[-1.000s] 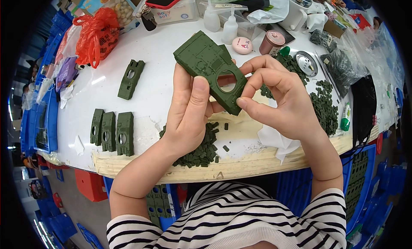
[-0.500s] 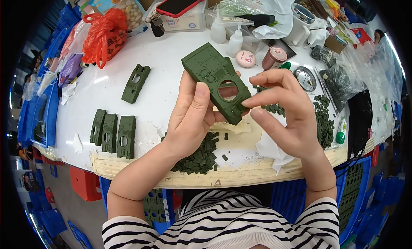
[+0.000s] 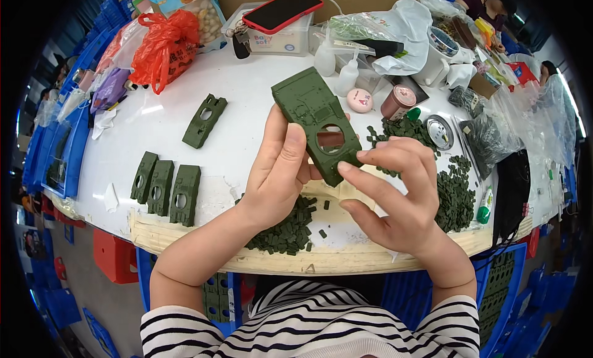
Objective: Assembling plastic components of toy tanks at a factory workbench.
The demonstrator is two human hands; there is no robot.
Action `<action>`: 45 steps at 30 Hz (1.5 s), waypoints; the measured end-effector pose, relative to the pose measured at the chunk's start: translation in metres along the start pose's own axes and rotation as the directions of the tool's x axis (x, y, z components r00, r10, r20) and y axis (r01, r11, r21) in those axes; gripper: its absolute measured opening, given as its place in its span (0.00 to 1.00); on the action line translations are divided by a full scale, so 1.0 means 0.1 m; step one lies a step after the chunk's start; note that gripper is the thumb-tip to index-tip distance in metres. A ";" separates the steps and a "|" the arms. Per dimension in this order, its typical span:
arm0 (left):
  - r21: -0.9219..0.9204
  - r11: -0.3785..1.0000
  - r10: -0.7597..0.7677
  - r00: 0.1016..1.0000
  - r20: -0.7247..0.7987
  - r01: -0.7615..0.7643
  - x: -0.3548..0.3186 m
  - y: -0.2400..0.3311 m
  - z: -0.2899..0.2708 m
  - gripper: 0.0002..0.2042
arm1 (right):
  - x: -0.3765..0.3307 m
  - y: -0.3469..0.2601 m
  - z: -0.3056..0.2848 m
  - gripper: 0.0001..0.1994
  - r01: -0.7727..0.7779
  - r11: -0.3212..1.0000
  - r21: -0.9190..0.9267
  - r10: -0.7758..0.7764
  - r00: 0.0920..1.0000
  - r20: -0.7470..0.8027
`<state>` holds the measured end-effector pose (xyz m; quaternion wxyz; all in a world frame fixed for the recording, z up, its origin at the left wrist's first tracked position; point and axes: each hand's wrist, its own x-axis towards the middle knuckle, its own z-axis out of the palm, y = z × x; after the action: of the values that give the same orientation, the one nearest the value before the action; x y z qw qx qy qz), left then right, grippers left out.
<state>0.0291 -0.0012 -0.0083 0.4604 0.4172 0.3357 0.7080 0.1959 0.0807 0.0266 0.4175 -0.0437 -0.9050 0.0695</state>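
Observation:
My left hand (image 3: 281, 166) grips a dark green plastic model tank hull (image 3: 309, 102) by its long side, thumb along the edge, tilted above the table. A round hole goes through the hull's near half. At its near right corner, my right hand (image 3: 401, 191) has a fingertip against the hull, with its fingers spread and the thumb apart. Under the hands lies a heap of small dark green plastic parts (image 3: 284, 231). Three similar hulls (image 3: 186, 194) stand in a row at the left, and a single hull (image 3: 204, 120) lies farther back.
More small green parts (image 3: 456, 194) are heaped at the right, near a round metal lid (image 3: 440, 132). White squeeze bottles (image 3: 348, 74), a pink jar (image 3: 398, 102) and a red-cased phone (image 3: 283, 12) on a plastic box stand behind. A red bag (image 3: 165, 49) sits back left. Blue crates (image 3: 506, 278) hold more hulls below.
My right hand has moved slightly down and left along the hull's corner, its fingers a little more bent. The view has shifted somewhat; my left hand keeps its hold on the hull.

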 end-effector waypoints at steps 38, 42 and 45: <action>-0.064 0.934 -0.332 0.919 0.213 0.352 -0.04 0.01 0.03 0.28 | -0.12 0.08 0.02 0.39 -0.480 0.635 0.606 0.343 0.877 0.337; -0.123 0.899 -0.358 0.868 0.343 0.420 -0.02 0.07 0.02 0.30 | -0.06 0.08 0.00 0.34 -0.491 0.386 0.781 0.447 0.840 0.308; -0.101 0.867 -0.406 0.810 0.423 0.487 -0.02 0.10 -0.01 0.32 | -0.07 0.14 -0.03 0.23 -0.552 0.252 0.795 0.542 0.761 0.356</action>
<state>0.0247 -0.0066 -0.0008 0.7119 0.4082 0.2520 0.5129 0.2028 0.0942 0.0207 0.3240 -0.1362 -0.6678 0.6562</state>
